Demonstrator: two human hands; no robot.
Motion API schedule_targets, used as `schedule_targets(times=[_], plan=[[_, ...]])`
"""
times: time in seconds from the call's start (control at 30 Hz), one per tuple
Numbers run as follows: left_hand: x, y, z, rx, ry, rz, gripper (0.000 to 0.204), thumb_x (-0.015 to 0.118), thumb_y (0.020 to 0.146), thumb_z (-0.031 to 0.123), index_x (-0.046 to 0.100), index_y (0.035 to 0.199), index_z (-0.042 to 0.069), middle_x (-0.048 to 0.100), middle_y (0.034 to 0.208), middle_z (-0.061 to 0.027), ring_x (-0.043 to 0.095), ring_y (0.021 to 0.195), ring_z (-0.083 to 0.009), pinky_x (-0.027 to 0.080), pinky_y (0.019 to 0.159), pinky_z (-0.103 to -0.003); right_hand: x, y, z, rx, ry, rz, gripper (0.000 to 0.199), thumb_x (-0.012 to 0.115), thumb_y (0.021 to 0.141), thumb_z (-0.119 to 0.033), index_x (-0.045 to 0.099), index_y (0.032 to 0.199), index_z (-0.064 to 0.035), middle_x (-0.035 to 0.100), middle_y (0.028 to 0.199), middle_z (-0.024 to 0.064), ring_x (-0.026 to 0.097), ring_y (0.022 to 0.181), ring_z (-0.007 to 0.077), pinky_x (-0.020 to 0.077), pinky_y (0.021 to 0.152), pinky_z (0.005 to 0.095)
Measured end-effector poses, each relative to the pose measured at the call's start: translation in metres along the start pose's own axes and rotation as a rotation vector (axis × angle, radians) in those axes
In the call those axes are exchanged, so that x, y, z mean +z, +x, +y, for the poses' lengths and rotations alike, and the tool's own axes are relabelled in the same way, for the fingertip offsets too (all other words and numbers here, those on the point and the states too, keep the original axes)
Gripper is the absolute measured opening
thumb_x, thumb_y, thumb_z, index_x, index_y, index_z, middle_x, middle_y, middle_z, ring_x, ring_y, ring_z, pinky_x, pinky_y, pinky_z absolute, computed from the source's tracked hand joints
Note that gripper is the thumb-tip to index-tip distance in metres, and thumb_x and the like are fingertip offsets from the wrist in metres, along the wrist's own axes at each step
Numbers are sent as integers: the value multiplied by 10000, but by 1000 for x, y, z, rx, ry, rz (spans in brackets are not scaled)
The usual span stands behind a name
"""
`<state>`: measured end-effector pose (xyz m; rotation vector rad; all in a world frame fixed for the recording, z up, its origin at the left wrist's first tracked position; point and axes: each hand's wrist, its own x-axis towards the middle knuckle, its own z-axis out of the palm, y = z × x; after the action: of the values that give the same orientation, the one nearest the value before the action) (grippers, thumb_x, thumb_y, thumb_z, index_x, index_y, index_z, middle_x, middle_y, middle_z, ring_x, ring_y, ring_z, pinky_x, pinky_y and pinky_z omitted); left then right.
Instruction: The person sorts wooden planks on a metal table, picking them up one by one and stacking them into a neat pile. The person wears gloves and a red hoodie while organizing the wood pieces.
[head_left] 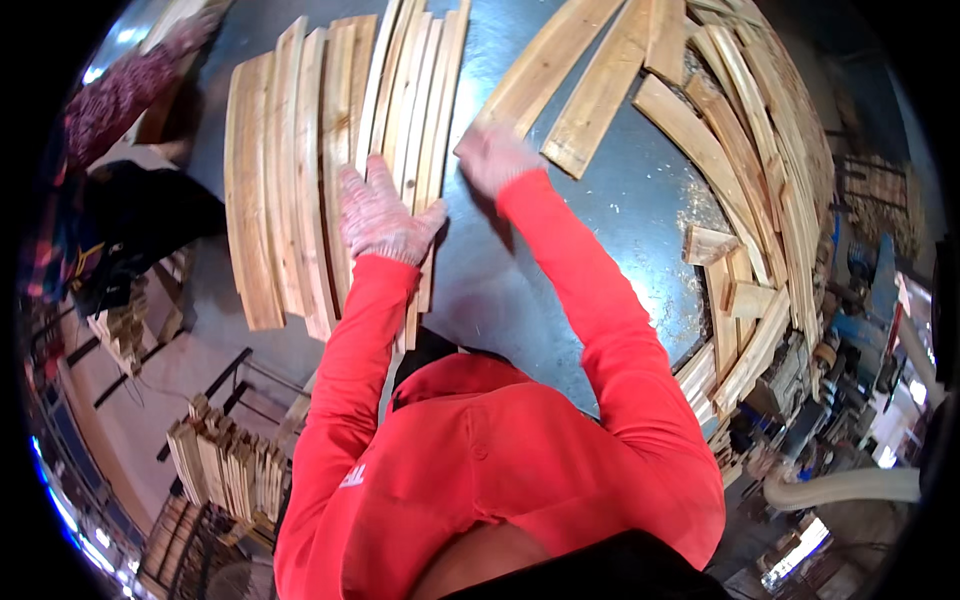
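Head view: wooden strips [425,110] lie lengthwise, pointing forward.

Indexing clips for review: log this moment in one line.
left hand: spread over slat row | right hand: blurred, at near end of board | around: wood pile at right

Bright red long-sleeved top [440,430] with fitted sleeves [585,265] reaching the wrists; a front placket [478,432] bears a round button [480,453], and a small white marking [354,476] lies on the left side. Mottled pink-and-white knitted gloves [390,238] cover the left hand [385,220] and right hand [498,160], the latter blurred.
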<state>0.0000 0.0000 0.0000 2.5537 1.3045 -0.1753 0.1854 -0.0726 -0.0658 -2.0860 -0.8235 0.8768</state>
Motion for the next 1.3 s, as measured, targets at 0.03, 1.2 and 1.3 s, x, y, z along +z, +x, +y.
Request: schedule_targets(times=[0.03,1.2,1.3], plan=[[6,-5,-2,8,28,40,1038,739,662,556,288,1455,60,253,1476,-313,392,1303,-430,385,1026,-497,-16,-8,-24,208,-141,251,1137,631,735,-687,88,1523,-72,137,1556,259,117,1449,393,131,1146,544],[86,-1,272,308,87,-25,945,779,657,536,332,1363,94,447,1329,-249,394,1291,-425,399,989,-546,-380,-200,221,684,865,-205,420,773,752,-131,611,1092,55,662,1031,217,667,892,321,573,779,433],[88,17,280,211,93,-132,682,724,732,334,350,1252,99,558,1094,-187,589,1050,-375,502,856,-498,-328,-242,242,365,1389,-239,458,727,810,-135,562,1194,54,654,1072,226,656,988,353,551,870,496]])
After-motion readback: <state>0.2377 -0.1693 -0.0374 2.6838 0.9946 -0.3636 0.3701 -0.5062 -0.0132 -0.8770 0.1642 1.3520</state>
